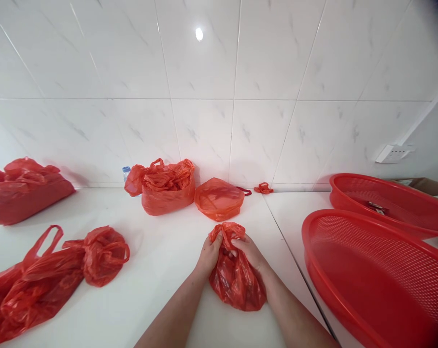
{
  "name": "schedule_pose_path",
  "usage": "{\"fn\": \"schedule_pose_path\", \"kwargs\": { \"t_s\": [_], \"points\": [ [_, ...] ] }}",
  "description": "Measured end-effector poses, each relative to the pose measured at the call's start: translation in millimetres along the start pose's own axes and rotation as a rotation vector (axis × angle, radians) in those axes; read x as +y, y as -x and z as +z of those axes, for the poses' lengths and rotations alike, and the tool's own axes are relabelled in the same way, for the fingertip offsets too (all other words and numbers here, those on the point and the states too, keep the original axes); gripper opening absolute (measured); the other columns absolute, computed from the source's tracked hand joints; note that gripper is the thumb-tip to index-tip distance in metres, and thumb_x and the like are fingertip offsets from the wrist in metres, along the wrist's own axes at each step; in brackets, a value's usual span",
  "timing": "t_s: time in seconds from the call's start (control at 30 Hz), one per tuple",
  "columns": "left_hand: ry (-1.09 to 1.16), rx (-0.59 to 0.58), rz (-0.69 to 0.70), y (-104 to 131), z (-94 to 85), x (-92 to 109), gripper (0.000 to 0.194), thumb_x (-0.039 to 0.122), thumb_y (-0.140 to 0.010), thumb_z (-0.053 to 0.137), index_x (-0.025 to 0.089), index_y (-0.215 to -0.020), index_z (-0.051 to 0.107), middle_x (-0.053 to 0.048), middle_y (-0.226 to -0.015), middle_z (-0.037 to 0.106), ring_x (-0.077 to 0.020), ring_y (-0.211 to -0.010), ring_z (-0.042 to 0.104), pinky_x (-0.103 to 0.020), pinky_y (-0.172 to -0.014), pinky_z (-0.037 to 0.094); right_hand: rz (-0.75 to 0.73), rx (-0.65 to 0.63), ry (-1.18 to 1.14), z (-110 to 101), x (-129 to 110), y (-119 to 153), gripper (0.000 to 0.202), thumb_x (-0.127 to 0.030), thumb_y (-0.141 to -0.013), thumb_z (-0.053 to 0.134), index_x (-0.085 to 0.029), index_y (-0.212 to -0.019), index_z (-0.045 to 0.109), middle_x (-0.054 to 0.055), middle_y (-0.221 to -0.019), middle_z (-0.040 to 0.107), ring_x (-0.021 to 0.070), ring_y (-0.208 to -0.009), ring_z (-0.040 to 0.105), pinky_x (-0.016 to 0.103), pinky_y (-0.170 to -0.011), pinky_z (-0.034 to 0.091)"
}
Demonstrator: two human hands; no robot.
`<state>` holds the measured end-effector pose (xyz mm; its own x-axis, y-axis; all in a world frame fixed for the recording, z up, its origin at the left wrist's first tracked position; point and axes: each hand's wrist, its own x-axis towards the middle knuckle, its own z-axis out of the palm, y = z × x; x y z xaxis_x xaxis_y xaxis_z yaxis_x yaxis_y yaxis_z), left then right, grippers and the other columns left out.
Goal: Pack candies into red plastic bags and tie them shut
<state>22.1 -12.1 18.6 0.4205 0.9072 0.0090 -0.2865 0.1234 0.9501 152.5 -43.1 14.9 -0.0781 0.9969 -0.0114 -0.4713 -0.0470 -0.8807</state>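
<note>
On the white table in front of me lies a red plastic bag (236,285) with something dark inside that I cannot make out. My left hand (211,253) grips the left side of its gathered mouth, thumb on top. From the other side, my right hand (251,251) clasps the bag, its fingers curled into the folds of the opening. Just behind them sits a rounded, puffed red bag (219,199) with a dark red strip (244,191) at its right.
To the right stand two red plastic baskets (315,256) (336,186). Filled red bags (168,195) (30,198) line the wall; knotted bags (48,290) lie at left. A crumpled red scrap (264,188), a blue-capped bottle (126,171) and a wall socket (394,153) also show.
</note>
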Motion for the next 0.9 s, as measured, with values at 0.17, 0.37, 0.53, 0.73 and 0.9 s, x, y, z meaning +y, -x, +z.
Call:
{"fn": "schedule_pose_path", "kwargs": {
  "t_s": [0.17, 0.37, 0.53, 0.73, 0.9],
  "points": [
    [-0.064, 0.067, 0.051, -0.7, -1.8, -1.4, 0.028, 0.045, -0.083, 0.054, 0.018, -0.085, 0.062, -0.005, -0.081, 0.067, -0.0202, -0.076, 0.060, -0.030, -0.073, 0.046, 0.177, -0.040, -0.313, 3.9, -12.5, 13.4, 0.034, -0.051, -0.083, 0.050, -0.021, -0.093, 0.063, 0.003, -0.076, 0.066, 0.0207, -0.075, 0.062, 0.035, -0.070, 0.048],
    [-0.045, 0.094, -0.002, -3.9, -5.7, -7.9, 0.025, 0.042, -0.081, 0.056, 0.018, -0.087, 0.062, -0.006, -0.086, 0.067, -0.0224, -0.082, 0.060, -0.031, -0.075, 0.047, 0.189, -0.069, -0.275, 1.9, -14.2, 18.6, 0.037, -0.052, -0.083, 0.051, -0.020, -0.098, 0.062, 0.006, -0.089, 0.068, 0.0228, -0.086, 0.063, 0.039, -0.078, 0.048],
    [0.003, 0.084, -0.012, -4.2, -4.9, -6.6, 0.024, 0.036, -0.079, 0.059, 0.018, -0.094, 0.063, -0.007, -0.092, 0.067, -0.0203, -0.081, 0.061, -0.031, -0.079, 0.046, 0.069, -0.146, -0.089, -7.2, -8.5, 7.2, 0.038, -0.030, -0.071, 0.071, -0.020, -0.106, 0.059, 0.003, -0.093, 0.066, 0.0188, -0.082, 0.063, 0.037, -0.084, 0.045],
    [0.059, 0.124, 0.031, -2.3, -6.9, -3.1, 0.028, 0.035, -0.081, 0.054, 0.018, -0.103, 0.059, -0.006, -0.093, 0.064, -0.0184, -0.079, 0.061, -0.032, -0.076, 0.048, -0.004, -0.014, 0.332, -12.2, 3.2, -6.5, 0.052, -0.017, -0.065, 0.066, -0.026, -0.113, 0.050, -0.003, -0.079, 0.062, 0.0151, -0.069, 0.059, 0.030, -0.067, 0.046],
    [0.148, 0.061, 0.071, 0.8, -9.7, -0.8, 0.036, 0.026, -0.078, 0.057, 0.022, -0.114, 0.051, -0.006, -0.107, 0.061, -0.0163, -0.086, 0.061, -0.029, -0.079, 0.047, -0.113, 0.279, 0.789, -7.3, 9.8, -10.0, 0.024, -0.017, -0.068, 0.053, -0.023, -0.090, 0.058, -0.003, -0.069, 0.060, 0.0136, -0.060, 0.054, 0.025, -0.057, 0.040]
  ]
}}
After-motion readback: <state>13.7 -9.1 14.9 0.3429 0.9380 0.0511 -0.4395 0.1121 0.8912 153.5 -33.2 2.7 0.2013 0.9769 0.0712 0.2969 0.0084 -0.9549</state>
